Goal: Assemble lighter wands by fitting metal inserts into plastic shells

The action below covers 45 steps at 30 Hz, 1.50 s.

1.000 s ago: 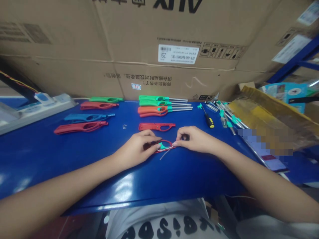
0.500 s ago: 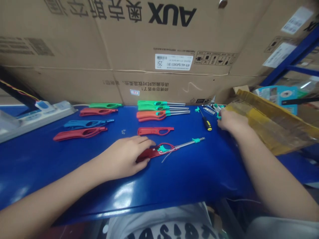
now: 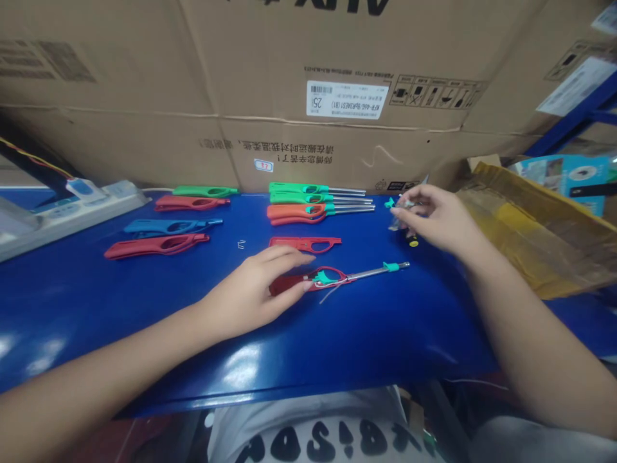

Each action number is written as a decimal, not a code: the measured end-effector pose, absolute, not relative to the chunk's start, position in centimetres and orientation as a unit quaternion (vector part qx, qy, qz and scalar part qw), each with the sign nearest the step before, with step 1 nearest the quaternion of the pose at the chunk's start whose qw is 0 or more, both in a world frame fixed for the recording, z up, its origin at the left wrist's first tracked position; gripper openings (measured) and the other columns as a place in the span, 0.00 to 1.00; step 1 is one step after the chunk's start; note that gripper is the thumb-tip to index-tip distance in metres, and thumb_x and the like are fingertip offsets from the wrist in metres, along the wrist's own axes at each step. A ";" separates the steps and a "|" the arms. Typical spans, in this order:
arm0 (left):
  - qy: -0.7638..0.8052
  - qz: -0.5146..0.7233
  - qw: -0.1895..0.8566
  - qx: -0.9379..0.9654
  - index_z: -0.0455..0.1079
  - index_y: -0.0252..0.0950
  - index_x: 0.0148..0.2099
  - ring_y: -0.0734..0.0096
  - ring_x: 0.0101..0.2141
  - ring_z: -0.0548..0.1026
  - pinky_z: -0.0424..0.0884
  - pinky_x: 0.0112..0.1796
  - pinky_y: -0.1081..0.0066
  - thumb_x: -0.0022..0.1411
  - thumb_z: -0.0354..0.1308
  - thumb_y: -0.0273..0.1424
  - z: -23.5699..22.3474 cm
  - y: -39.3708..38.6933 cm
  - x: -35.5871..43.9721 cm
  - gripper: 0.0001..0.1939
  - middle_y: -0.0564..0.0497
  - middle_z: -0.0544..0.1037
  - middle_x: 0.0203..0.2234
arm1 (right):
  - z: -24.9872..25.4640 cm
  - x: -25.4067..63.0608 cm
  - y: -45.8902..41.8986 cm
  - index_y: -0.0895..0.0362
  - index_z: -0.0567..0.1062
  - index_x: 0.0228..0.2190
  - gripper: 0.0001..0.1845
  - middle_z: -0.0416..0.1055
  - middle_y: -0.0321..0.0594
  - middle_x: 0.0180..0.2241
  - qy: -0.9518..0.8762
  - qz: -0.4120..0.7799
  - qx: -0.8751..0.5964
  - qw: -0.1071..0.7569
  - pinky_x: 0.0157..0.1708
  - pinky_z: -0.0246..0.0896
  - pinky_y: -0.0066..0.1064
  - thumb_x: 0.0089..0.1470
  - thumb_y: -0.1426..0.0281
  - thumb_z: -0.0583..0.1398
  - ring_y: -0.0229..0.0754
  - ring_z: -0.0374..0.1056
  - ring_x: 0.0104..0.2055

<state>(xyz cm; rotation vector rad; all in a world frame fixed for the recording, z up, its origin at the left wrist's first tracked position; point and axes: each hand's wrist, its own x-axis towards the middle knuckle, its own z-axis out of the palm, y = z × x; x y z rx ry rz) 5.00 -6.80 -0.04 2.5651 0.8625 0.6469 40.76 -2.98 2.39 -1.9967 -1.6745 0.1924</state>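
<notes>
My left hand (image 3: 260, 283) holds an opened red lighter shell (image 3: 288, 281) down on the table, thumb on the near side and fingers on the far side. In the shell sits a green trigger (image 3: 326, 277), with a thin pale wire (image 3: 330, 294) hanging out in front. A metal tube (image 3: 369, 273) with a green collar (image 3: 391, 266) points right from the shell. My right hand (image 3: 436, 215) is closed at the back right, pinching a small clear part (image 3: 395, 222), blurred and partly hidden. Beneath that hand shows the yellow end of a screwdriver (image 3: 413, 241).
The matching red shell half (image 3: 306, 244) lies beyond my left hand, near small screws (image 3: 241, 244). Assembled green and orange lighters (image 3: 296, 212) line the back. More shells, including a blue one (image 3: 166, 227), lie left near a power strip (image 3: 103, 199). A taped yellow-brown package (image 3: 535, 238) stands right.
My right hand left the lighter's front end, reached into the parts at the back right, and has come back leftward with a small clear part. My left hand stays at the red shell.
</notes>
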 end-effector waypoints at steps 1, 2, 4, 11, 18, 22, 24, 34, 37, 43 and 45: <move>0.310 0.256 0.193 0.895 0.72 0.39 0.57 0.62 0.51 0.77 0.74 0.52 0.64 0.70 0.57 0.37 -0.2 -6.9 5.2 0.17 0.47 0.79 0.51 | 2.3 39.2 -3.5 0.55 0.70 0.38 0.12 0.75 0.43 0.33 -0.634 0.170 -0.675 0.337 0.31 0.71 0.36 0.56 0.62 0.64 0.47 0.76 0.34; 0.316 0.279 0.207 0.883 0.73 0.39 0.57 0.63 0.51 0.77 0.74 0.53 0.64 0.69 0.59 0.37 -0.3 -7.1 5.3 0.16 0.47 0.79 0.51 | 2.1 37.5 -4.2 0.54 0.69 0.36 0.15 0.75 0.40 0.31 -0.639 0.275 -0.613 0.376 0.30 0.73 0.35 0.54 0.60 0.66 0.44 0.75 0.32; 0.329 0.308 0.236 0.861 0.74 0.40 0.56 0.62 0.51 0.78 0.75 0.54 0.63 0.67 0.61 0.38 -0.6 -7.3 5.6 0.17 0.47 0.80 0.51 | 1.3 34.2 -5.8 0.54 0.69 0.34 0.20 0.74 0.36 0.28 -0.634 0.411 -0.519 0.401 0.28 0.74 0.33 0.48 0.57 0.70 0.42 0.75 0.29; 0.309 0.297 0.465 0.774 0.73 0.37 0.57 0.66 0.44 0.82 0.80 0.48 0.67 0.64 0.65 0.32 -1.3 -8.0 6.5 0.19 0.48 0.83 0.46 | -1.4 28.7 -9.4 0.57 0.75 0.36 0.16 0.76 0.36 0.29 -0.630 0.555 -0.396 0.371 0.33 0.77 0.29 0.49 0.63 0.72 0.39 0.77 0.31; 0.312 0.298 0.511 0.743 0.74 0.33 0.53 0.72 0.37 0.81 0.78 0.42 0.74 0.66 0.61 0.28 -1.3 -8.0 6.6 0.14 0.49 0.83 0.38 | -1.6 29.1 -9.1 0.59 0.80 0.38 0.08 0.75 0.40 0.35 -0.669 0.504 -0.345 0.424 0.33 0.78 0.27 0.55 0.69 0.67 0.36 0.77 0.33; 0.305 0.285 0.490 0.765 0.76 0.33 0.49 0.73 0.35 0.78 0.75 0.38 0.75 0.67 0.60 0.30 -1.0 -8.0 6.6 0.10 0.49 0.80 0.37 | -1.5 29.2 -9.0 0.58 0.81 0.38 0.07 0.73 0.41 0.38 -0.713 0.454 -0.331 0.419 0.30 0.76 0.26 0.57 0.69 0.66 0.35 0.75 0.33; 0.309 0.280 0.465 0.781 0.77 0.34 0.49 0.73 0.36 0.76 0.73 0.37 0.75 0.67 0.60 0.31 -0.9 -7.9 6.6 0.10 0.49 0.78 0.38 | -1.5 29.2 -9.0 0.58 0.80 0.41 0.10 0.72 0.41 0.37 -0.714 0.432 -0.354 0.422 0.27 0.73 0.26 0.57 0.68 0.66 0.36 0.73 0.33; 0.413 0.292 0.638 0.581 0.76 0.33 0.39 0.78 0.28 0.72 0.71 0.35 0.76 0.60 0.68 0.42 -0.6 -6.6 6.2 0.16 0.54 0.77 0.28 | -0.6 30.7 -9.2 0.54 0.76 0.39 0.08 0.70 0.40 0.44 -0.894 0.177 -0.361 0.196 0.38 0.63 0.31 0.57 0.74 0.62 0.40 0.69 0.41; 0.422 0.275 0.645 0.575 0.76 0.34 0.40 0.77 0.29 0.73 0.71 0.34 0.76 0.58 0.69 0.43 -0.6 -6.4 6.2 0.17 0.53 0.78 0.29 | -0.8 31.0 -9.1 0.54 0.76 0.38 0.04 0.70 0.40 0.45 -0.911 0.163 -0.348 0.150 0.37 0.61 0.31 0.61 0.72 0.60 0.40 0.69 0.42; 0.410 0.241 0.626 0.617 0.77 0.34 0.40 0.74 0.29 0.74 0.72 0.35 0.72 0.59 0.67 0.43 -0.6 -6.3 6.3 0.16 0.52 0.79 0.29 | -1.3 31.1 -8.3 0.58 0.75 0.36 0.02 0.70 0.36 0.33 -0.865 0.287 -0.342 0.227 0.31 0.61 0.26 0.61 0.73 0.61 0.33 0.65 0.30; 0.405 0.235 0.618 0.632 0.77 0.35 0.40 0.72 0.29 0.74 0.73 0.35 0.71 0.60 0.66 0.44 -0.7 -6.3 6.3 0.16 0.52 0.79 0.29 | -1.5 31.0 -7.9 0.59 0.75 0.34 0.01 0.70 0.35 0.30 -0.844 0.326 -0.352 0.240 0.30 0.62 0.24 0.59 0.74 0.62 0.32 0.65 0.28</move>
